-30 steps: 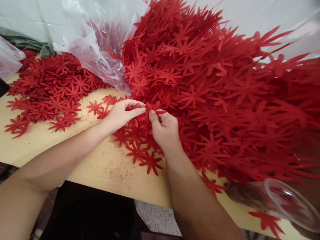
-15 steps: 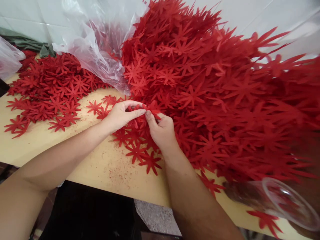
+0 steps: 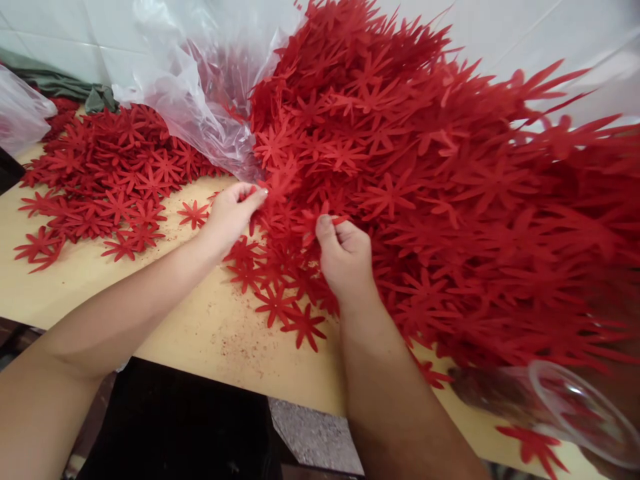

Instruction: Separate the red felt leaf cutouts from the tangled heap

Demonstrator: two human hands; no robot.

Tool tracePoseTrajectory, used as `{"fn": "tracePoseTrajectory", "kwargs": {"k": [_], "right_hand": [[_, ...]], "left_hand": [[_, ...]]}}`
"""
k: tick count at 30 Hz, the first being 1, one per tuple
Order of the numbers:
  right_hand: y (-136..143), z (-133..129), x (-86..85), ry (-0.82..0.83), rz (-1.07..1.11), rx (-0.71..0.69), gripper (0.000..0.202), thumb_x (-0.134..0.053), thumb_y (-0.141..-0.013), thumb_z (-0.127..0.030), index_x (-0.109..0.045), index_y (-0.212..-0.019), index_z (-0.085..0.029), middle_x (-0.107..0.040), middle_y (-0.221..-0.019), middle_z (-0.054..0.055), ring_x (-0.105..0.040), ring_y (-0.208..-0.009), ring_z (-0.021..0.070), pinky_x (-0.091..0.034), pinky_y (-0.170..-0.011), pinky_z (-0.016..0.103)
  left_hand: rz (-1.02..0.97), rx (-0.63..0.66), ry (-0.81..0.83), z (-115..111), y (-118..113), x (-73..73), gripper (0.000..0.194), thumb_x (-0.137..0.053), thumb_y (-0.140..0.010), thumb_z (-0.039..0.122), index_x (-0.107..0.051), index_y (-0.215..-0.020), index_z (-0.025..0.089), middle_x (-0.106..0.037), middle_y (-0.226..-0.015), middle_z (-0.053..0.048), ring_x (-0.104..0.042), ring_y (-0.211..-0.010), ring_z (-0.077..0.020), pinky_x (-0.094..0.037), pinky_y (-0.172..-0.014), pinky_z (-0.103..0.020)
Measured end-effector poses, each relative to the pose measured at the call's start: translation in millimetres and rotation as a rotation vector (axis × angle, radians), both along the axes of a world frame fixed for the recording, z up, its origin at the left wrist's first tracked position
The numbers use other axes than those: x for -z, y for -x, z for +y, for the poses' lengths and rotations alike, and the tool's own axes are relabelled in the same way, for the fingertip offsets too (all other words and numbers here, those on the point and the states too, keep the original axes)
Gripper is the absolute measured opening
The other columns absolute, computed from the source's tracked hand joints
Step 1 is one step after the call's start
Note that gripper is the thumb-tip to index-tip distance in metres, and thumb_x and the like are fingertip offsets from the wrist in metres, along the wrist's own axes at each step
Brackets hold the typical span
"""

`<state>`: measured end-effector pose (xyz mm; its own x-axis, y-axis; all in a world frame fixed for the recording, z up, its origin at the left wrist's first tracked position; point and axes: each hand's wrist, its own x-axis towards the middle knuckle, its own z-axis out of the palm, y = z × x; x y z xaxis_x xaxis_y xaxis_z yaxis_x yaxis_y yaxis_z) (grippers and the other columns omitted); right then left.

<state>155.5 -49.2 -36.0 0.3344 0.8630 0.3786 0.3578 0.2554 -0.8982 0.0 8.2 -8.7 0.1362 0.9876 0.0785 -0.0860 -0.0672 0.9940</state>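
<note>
**Left hand point(image 3: 231, 215) and right hand point(image 3: 347, 257) apart, each pinching red**

In the head view, the right thumb and curled fingers pinch a red flower cutout point(image 3: 311, 225) in front of the big red heap point(image 3: 430, 173). Its petals fan left and upward from the thumb tip, one pointing nearly straight up; the radiating shape shows no single long axis. The left thumb and fingers press together on a red piece point(image 3: 245, 194), mostly hidden, its direction unclear, near the clear plastic bag point(image 3: 200, 113) above the tan table point(image 3: 190, 327).
</note>
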Motion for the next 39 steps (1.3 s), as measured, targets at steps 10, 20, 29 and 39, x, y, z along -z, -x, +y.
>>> {"fn": "tracePoseTrajectory", "kwargs": {"k": [10, 20, 29, 39], "right_hand": [[-1, -3, 0.3, -0.084, -0.039, -0.073, 0.039, -0.059, -0.074, -0.05, -0.061, -0.101, -0.022, -0.064, -0.107, 0.008, -0.058, -0.102, 0.0196, -0.046, -0.09, 0.04], [14, -5, -6.0, -0.001, 0.228, -0.246, 0.033, -0.068, -0.063, -0.051, -0.063, -0.078, -0.021, -0.067, -0.078, 0.001, -0.063, -0.074, 0.0126, -0.052, -0.072, 0.03], [13, -2, -0.5, 0.072, 0.235, -0.129, 0.034, -0.067, -0.064, -0.051, -0.055, -0.067, -0.02, -0.054, -0.059, -0.004, -0.049, -0.055, 0.0088, -0.045, -0.06, 0.027], [16, -6, -8.0, 0.066, 0.11, -0.032, 0.055, -0.059, -0.061, -0.068, -0.036, -0.05, -0.019, -0.028, -0.048, -0.007, -0.025, -0.048, 0.0049, -0.025, -0.046, 0.023]], "left_hand": [[0.183, 0.185, -0.071, -11, -4, 3.2, 0.012, -0.06, -0.073, 0.024, -0.054, -0.07, 0.015, -0.051, -0.061, 0.005, -0.041, -0.055, -0.0055, -0.034, -0.059, -0.023], [0.383, 0.155, -0.299, -17, -8, 7.5, 0.008, -0.057, -0.075, 0.022, -0.056, -0.071, 0.015, -0.054, -0.069, 0.002, -0.042, -0.062, -0.0072, -0.035, -0.063, -0.025], [0.302, 0.169, -0.332, -18, -9, 8.9, 0.01, -0.059, -0.074, 0.024, -0.059, -0.077, 0.015, -0.057, -0.072, 0.002, -0.044, -0.062, -0.0064, -0.037, -0.063, -0.023], [0.188, 0.265, -0.162, -18, -10, 6.5, 0.015, -0.064, -0.071, 0.028, -0.061, -0.075, 0.014, -0.055, -0.068, 0.003, -0.041, -0.059, -0.0053, -0.036, -0.061, -0.023]]}}
